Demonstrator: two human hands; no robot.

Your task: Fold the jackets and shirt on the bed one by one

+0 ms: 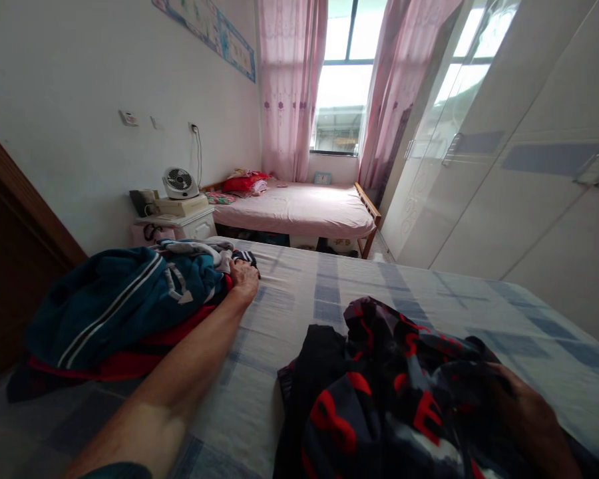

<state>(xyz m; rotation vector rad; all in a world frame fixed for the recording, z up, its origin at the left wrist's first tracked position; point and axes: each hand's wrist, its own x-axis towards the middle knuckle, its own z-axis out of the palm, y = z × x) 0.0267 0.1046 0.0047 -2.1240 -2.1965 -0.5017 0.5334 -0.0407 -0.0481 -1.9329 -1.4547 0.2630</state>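
My left hand [244, 279] reaches out to the far right end of a heap of folded clothes, its fingers curled on a dark garment with a white-striped cuff [248, 257]. A teal garment with a white stripe [114, 299] lies on top of the heap, beside a grey piece [199, 249], with red cloth [130, 362] beneath. At the lower right, my right hand [529, 402] is partly hidden by a bunched dark jacket with red letters [379, 386]. Its fingers are closed into the jacket's cloth.
Under the clothes is a bed with a blue-and-white checked sheet [299, 293]. Beyond it stand a pink-covered bed [299, 206] and a white nightstand [199, 223] bearing a small fan [180, 183]. White wardrobes [479, 199] line the right side; a brown door [14, 253] is at left.
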